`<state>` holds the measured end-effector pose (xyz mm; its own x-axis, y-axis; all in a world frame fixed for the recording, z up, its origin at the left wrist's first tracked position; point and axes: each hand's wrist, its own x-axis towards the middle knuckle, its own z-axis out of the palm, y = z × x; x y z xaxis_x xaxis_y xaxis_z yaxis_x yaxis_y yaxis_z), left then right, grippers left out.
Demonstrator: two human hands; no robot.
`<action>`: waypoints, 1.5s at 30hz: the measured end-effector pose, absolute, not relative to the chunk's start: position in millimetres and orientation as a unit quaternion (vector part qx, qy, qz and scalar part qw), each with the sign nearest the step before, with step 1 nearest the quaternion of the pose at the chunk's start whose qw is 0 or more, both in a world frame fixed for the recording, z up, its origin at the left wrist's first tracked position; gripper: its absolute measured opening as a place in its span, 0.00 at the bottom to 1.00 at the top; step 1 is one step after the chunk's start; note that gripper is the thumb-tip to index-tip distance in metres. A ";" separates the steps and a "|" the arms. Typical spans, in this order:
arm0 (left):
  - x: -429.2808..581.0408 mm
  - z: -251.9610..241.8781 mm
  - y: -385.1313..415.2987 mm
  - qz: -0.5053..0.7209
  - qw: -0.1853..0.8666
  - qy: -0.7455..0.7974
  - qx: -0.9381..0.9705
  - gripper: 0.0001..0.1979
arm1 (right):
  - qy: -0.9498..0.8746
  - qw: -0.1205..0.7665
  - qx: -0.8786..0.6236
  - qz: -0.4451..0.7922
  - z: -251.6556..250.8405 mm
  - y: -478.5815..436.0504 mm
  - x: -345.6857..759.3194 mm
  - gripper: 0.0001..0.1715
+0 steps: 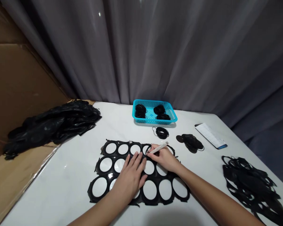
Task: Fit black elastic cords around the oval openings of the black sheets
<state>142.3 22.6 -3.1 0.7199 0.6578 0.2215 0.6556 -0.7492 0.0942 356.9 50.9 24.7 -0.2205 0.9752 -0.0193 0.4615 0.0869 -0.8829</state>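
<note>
A black sheet (103, 174) punched with several round holes lies flat on the white table (68, 188). My left hand (131, 175) rests flat on the sheet's middle, fingers stretched out and apart. My right hand (164, 157) is closed round a white pen-like tool (158, 147), whose tip touches the sheet near a hole in the top row.
A blue basket (153, 119) with black ring bundles stands at the back. In front of it lie a black ring bundle (162, 132) and black discs (190, 142). A white card (211, 135) is at right, black scrap (252, 185) near the right edge, black sheets (54, 124) at left.
</note>
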 end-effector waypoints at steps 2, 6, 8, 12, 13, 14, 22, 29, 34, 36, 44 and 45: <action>142.4 -2.8 22.5 0.117 0.002 0.353 0.928 0.24 | -0.671 0.311 -0.537 0.405 24.5 50.7 356.6 0.09; 143.4 -4.1 21.7 0.113 -0.002 0.358 0.927 0.25 | -0.687 0.306 -0.537 0.384 23.9 50.1 356.6 0.10; 143.8 -5.5 21.3 0.119 0.002 0.360 0.925 0.25 | -0.685 0.306 -0.539 0.382 23.5 49.8 356.9 0.10; 143.7 -6.6 20.9 0.130 0.007 0.358 0.925 0.25 | -0.681 0.305 -0.542 0.387 22.6 50.0 357.5 0.10; 143.7 -6.4 20.9 0.128 0.005 0.357 0.925 0.25 | -0.683 0.303 -0.542 0.385 22.5 50.2 357.6 0.09; 143.6 -6.2 21.0 0.126 0.002 0.355 0.926 0.25 | -0.686 0.302 -0.542 0.381 22.5 50.5 357.6 0.09; 143.3 -9.8 20.7 0.133 -0.006 0.356 0.925 0.26 | -0.786 0.292 -0.492 0.236 14.0 40.1 354.7 0.10; 143.6 -11.2 19.4 0.119 -0.002 0.363 0.924 0.27 | -0.842 0.262 -0.460 0.103 7.6 51.1 362.7 0.11; 142.2 -10.3 19.0 0.117 0.015 0.368 0.922 0.28 | -0.692 0.400 -0.593 0.096 20.5 95.2 399.6 0.14; 141.2 -10.6 19.2 0.119 0.022 0.370 0.921 0.28 | -0.637 0.430 -0.630 0.113 26.5 103.6 411.2 0.16; 137.0 -0.3 25.0 0.102 0.083 0.364 0.922 0.27 | -0.487 0.540 -0.660 0.187 46.4 105.7 426.7 0.19; 136.5 3.0 26.5 0.106 0.103 0.368 0.918 0.27 | -0.471 0.559 -0.647 0.216 49.4 105.0 427.1 0.19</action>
